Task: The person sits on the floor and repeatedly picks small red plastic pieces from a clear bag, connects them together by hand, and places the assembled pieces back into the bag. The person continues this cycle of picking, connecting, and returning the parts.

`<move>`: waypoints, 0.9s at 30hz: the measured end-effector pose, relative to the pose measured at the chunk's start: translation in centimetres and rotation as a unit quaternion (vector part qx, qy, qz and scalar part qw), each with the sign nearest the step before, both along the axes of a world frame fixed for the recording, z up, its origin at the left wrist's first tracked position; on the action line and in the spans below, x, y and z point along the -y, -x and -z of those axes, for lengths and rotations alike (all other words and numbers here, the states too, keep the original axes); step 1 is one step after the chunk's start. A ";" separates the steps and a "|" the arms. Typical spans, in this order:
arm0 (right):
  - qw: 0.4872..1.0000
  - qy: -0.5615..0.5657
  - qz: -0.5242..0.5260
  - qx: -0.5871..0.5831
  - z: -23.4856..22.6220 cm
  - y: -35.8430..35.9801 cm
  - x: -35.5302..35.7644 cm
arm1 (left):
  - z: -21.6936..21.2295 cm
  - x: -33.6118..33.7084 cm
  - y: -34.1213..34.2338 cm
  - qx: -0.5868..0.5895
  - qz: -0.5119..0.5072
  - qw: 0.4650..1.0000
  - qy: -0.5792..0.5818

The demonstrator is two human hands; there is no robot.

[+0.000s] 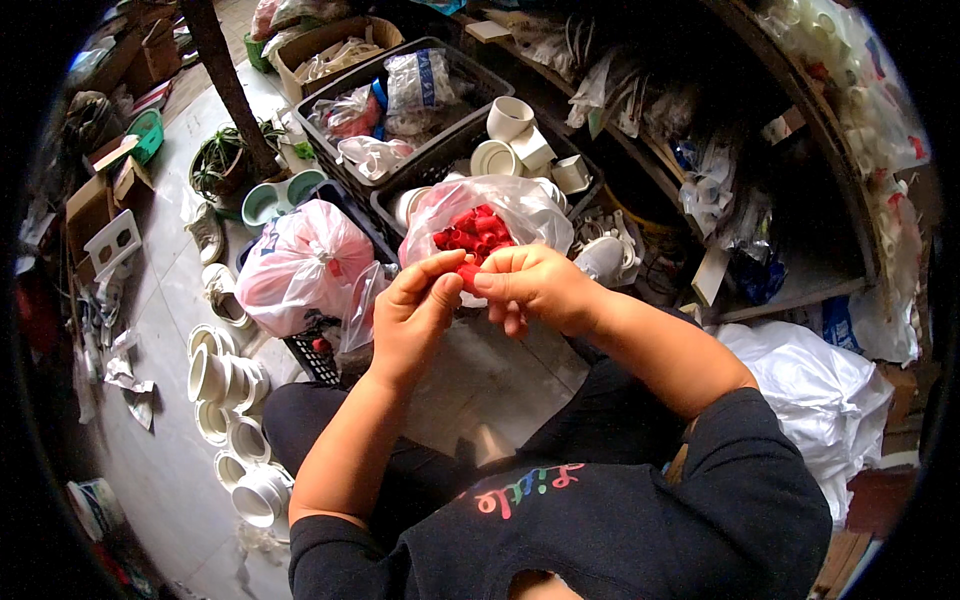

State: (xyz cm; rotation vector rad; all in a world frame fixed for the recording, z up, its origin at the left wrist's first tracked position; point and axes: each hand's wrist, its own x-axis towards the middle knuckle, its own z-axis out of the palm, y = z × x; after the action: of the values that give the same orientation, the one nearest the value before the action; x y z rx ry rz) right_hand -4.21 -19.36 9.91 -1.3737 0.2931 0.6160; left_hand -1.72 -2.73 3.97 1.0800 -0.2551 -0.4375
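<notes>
Both hands meet low over the clear bag's near edge, at the centre of my head view. I see the left hand [412,318] pinching a small red tube [468,279] between thumb and fingertips. I see the right hand [545,285] gripping the same tube from the other side, thumb on top and remaining fingers curled under.

Directly beyond the fingers, I locate the clear plastic bag [546,212], its mouth spread around a heap of red tubes [474,228]. Behind it I note a black crate [384,217] containing white pipe fittings [508,118].

Left of the hands, I register a tied bag [300,270], pinkish inside. Further left, white rings [258,498] stand on the pale floor [165,340]. At right, I observe a large white sack [815,385].
</notes>
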 end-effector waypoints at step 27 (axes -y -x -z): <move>0.780 0.507 -0.343 0.133 12.7 -9.4 6.2 | 5.2 1.0 -4.3 -0.123 0.015 0.983 -0.137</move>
State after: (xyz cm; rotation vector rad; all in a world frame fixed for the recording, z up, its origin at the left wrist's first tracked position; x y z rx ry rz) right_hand 5.15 -25.55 -2.76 -2.6499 -0.1830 0.8930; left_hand 2.57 -3.70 -1.26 1.2785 0.0102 -0.6420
